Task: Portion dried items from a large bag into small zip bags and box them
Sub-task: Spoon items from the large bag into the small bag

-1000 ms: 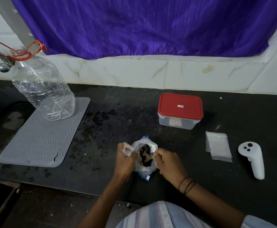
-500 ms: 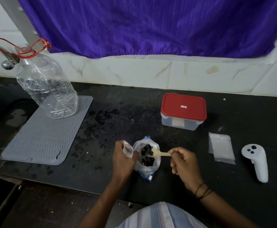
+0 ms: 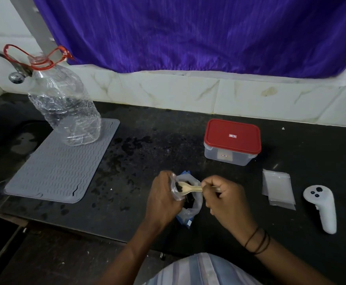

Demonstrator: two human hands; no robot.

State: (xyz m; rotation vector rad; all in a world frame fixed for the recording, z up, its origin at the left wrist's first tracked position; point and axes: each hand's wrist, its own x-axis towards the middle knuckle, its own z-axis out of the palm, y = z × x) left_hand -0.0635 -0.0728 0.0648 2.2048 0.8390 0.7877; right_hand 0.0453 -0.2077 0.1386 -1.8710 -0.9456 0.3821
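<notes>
A large clear bag (image 3: pixel 190 210) with blue print holds dark dried items and stands open on the black counter (image 3: pixel 147 161). My left hand (image 3: pixel 164 198) grips a small zip bag (image 3: pixel 175 189) at the large bag's left rim. My right hand (image 3: pixel 225 200) pinches the handle of a wooden spoon (image 3: pixel 190 187), whose bowl points left into the small bag's mouth with dark bits on it. A closed plastic box with a red lid (image 3: pixel 232 138) stands behind. Spare small zip bags (image 3: pixel 278 188) lie flat to the right.
A white handheld controller (image 3: pixel 322 206) lies at the far right. A grey ribbed mat (image 3: pixel 59 165) carries a crumpled clear bottle (image 3: pixel 63 103) at the left, beside a dark sink (image 3: pixel 1 140). Purple curtain and a tiled wall back the counter.
My right hand pulled the spoon up out of the large bag, then swung its bowl left to the small zip bag held by my left hand.
</notes>
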